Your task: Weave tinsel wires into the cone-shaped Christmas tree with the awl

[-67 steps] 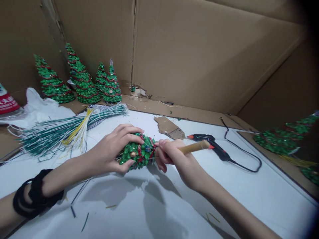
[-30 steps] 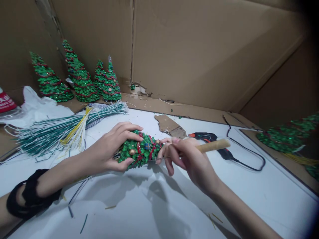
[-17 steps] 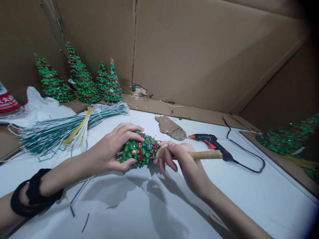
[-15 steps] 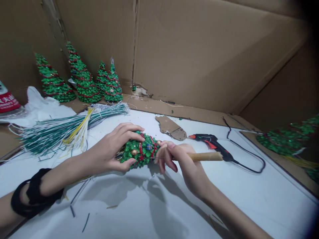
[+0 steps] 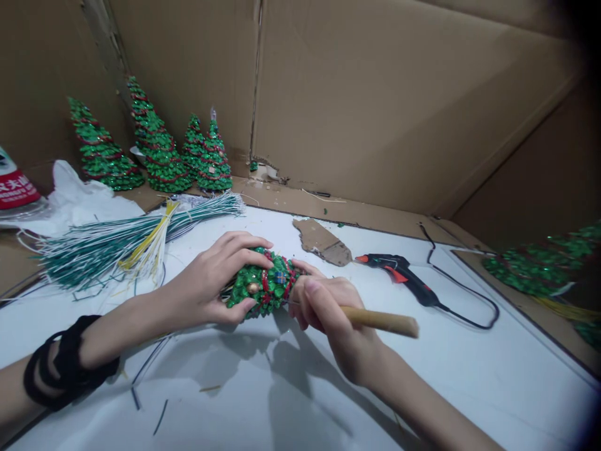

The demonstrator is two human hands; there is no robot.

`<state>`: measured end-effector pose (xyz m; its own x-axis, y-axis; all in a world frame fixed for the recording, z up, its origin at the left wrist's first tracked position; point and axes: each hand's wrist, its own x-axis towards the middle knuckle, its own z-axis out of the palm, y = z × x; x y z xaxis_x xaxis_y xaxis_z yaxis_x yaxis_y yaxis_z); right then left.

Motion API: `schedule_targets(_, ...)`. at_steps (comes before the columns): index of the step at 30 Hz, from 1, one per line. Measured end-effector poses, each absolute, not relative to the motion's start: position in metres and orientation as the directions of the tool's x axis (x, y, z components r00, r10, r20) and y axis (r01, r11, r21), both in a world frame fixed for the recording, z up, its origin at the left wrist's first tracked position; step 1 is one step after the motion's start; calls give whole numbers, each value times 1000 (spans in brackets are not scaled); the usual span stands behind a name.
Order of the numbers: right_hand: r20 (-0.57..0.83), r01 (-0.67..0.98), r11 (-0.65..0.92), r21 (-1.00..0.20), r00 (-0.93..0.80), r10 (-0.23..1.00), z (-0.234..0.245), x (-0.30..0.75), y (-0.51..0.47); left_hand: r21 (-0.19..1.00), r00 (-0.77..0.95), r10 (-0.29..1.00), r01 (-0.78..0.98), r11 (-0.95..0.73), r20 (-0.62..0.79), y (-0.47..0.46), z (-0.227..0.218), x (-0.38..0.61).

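My left hand [image 5: 209,282] grips a small green sequinned Christmas tree [image 5: 263,285] laid on its side over the white table [image 5: 422,376]; it has red garlands and tiny ornaments. My right hand [image 5: 328,307] is closed around a tool with a tan wooden handle [image 5: 382,321], whose thin tip meets the tree's right end. The tip itself is hidden by my fingers. A black wristband [image 5: 61,369] sits on my left forearm.
Several finished trees [image 5: 157,153] stand at the back left against cardboard walls. A bundle of green and white wires [image 5: 122,244] lies left. A black glue gun [image 5: 404,275] with its cord, a cardboard scrap [image 5: 323,241] and more trees [image 5: 539,266] lie right.
My right hand has rolled over, swinging the wooden handle down and toward me, and closed in against the tree's end. My left hand and the tree have stayed in place.
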<state>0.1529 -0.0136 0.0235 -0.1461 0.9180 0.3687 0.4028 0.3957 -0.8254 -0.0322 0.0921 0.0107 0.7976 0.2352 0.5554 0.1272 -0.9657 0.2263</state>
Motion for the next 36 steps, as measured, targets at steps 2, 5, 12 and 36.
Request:
schedule_targets(2, 290, 351, 321, -880, -139, 947, 28, 153, -10, 220, 797, 230, 125, -967, 559, 92, 11, -32)
schedule_targets(5, 174, 311, 202, -929, -115, 978, 33, 156, -6, 223, 795, 231, 123, -967, 561, 92, 11, -32)
schedule_targets(12, 64, 0, 65, -998, -161, 985, 28, 165, 4, 226, 792, 226, 114, -967, 567, 94, 10, -32)
schedule_targets(36, -2, 30, 8, -1000, -321, 947, 32, 171, 6, 144, 806, 118, 41, -989, 580, 97, 9, -32)
